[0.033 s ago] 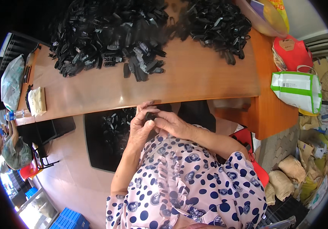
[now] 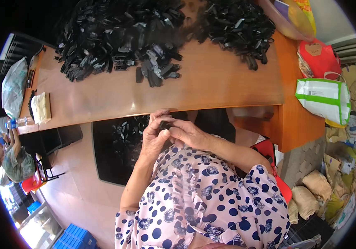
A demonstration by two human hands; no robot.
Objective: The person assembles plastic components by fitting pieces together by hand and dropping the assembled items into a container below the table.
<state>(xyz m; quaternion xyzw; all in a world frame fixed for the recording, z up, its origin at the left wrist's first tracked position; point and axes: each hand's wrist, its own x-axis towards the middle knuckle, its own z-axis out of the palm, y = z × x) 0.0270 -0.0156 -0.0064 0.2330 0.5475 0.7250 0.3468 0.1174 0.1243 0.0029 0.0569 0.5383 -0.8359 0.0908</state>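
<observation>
Just off the front edge of the wooden table, my two hands meet over a small black plastic piece (image 2: 164, 125). My left hand (image 2: 154, 135) pinches it between thumb and fingers. From the other side, the bent fingers of my right hand (image 2: 188, 135) close on the same piece, partly covering it. Its exact kind is too small and hidden to make out. Beyond my hands, a large heap of black plastic pieces (image 2: 115, 41) spreads over the table (image 2: 223, 89). A second heap (image 2: 240, 31) of similar pieces lies to the right.
Below the table's edge, left of my arms, a dark tray (image 2: 107, 166) holds more black pieces. A white-and-green bag (image 2: 323, 99) and a red bag (image 2: 321, 58) stand at the right. At far left are a water bottle (image 2: 17, 123) and another person (image 2: 18, 164).
</observation>
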